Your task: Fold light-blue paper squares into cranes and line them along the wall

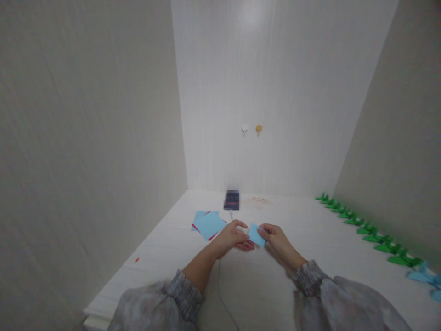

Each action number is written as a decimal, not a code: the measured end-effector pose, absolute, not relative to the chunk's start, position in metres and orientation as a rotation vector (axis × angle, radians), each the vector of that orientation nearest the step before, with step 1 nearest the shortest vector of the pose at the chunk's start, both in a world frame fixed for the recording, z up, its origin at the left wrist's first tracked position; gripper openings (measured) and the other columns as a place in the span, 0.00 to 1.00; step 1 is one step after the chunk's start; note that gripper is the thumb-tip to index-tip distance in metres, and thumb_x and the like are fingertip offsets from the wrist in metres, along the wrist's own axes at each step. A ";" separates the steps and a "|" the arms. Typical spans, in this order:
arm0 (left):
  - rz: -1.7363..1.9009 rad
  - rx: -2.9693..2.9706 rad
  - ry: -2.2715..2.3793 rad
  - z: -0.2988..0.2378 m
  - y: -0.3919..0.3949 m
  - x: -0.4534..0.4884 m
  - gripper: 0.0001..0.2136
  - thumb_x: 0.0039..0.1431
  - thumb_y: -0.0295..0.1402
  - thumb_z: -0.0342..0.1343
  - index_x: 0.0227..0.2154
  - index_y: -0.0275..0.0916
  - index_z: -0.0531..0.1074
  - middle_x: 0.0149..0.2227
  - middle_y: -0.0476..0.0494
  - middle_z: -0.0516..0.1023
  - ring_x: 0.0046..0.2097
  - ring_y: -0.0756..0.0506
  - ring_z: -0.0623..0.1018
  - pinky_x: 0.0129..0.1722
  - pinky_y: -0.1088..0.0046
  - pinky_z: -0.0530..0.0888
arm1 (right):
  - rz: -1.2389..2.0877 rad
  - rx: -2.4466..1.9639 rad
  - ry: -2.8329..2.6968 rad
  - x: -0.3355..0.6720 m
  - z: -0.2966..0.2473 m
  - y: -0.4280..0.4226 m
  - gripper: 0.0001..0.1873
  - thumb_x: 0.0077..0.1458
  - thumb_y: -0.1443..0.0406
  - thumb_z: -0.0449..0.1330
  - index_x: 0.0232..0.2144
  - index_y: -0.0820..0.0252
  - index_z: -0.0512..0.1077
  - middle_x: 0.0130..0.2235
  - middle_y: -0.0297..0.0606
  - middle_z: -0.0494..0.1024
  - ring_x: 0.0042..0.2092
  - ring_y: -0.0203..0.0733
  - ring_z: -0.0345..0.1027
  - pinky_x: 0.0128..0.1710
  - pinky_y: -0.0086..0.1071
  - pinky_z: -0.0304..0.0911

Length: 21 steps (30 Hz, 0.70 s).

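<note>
Both of my hands meet over the white table [165, 257] and pinch a small folded piece of light blue paper [255, 234] between them. My left hand [233, 238] grips its left side with fingers and thumb closed on it. My right hand [275, 239] holds the right edge the same way. The paper is lifted a little above the tabletop.
A stack of blue and red paper sheets [208, 224] lies just behind my left hand. A dark phone [232, 200] stands at the back wall, with a cable [222, 289] running toward me. Several green folded paper figures [365, 228] line the right wall, blue ones [425, 275] nearest me. Two wall hooks [251, 129] hang above.
</note>
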<state>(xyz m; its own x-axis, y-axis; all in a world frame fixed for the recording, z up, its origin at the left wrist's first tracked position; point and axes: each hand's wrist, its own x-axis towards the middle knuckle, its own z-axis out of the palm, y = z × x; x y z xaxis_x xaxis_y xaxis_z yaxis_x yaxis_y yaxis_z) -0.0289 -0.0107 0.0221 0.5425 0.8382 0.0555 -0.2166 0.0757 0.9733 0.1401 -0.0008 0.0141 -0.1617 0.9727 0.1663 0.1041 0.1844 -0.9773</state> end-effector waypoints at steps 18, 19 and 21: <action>0.957 1.258 0.706 0.021 -0.008 -0.029 0.22 0.35 0.28 0.60 0.34 0.36 0.56 0.19 0.50 0.72 0.23 0.47 0.74 0.27 0.68 0.70 | 1.047 -1.150 -1.590 0.138 0.007 -0.001 0.12 0.41 0.59 0.55 0.19 0.65 0.67 0.18 0.33 0.67 0.21 0.32 0.57 0.20 0.26 0.51; 0.959 1.255 0.697 0.021 -0.008 -0.029 0.22 0.35 0.28 0.60 0.34 0.36 0.55 0.20 0.49 0.72 0.24 0.47 0.74 0.27 0.68 0.70 | 1.033 -1.158 -1.597 0.139 0.008 -0.001 0.13 0.41 0.59 0.55 0.19 0.65 0.67 0.18 0.33 0.67 0.21 0.32 0.57 0.20 0.26 0.51; 0.970 1.249 0.699 0.022 -0.009 -0.029 0.22 0.35 0.28 0.61 0.33 0.36 0.55 0.20 0.49 0.72 0.24 0.46 0.74 0.28 0.68 0.70 | 1.015 -1.167 -1.612 0.139 0.009 -0.001 0.13 0.41 0.58 0.55 0.20 0.65 0.67 0.19 0.34 0.68 0.21 0.33 0.58 0.21 0.26 0.52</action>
<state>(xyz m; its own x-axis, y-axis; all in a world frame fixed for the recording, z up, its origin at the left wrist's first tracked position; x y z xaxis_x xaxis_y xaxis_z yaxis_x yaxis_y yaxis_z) -0.0293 -0.0091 0.0224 0.4460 0.8923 0.0701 -0.2157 0.0312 0.9760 0.1387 -0.0006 0.0086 -0.1744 0.9671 0.1851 0.2509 0.2255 -0.9414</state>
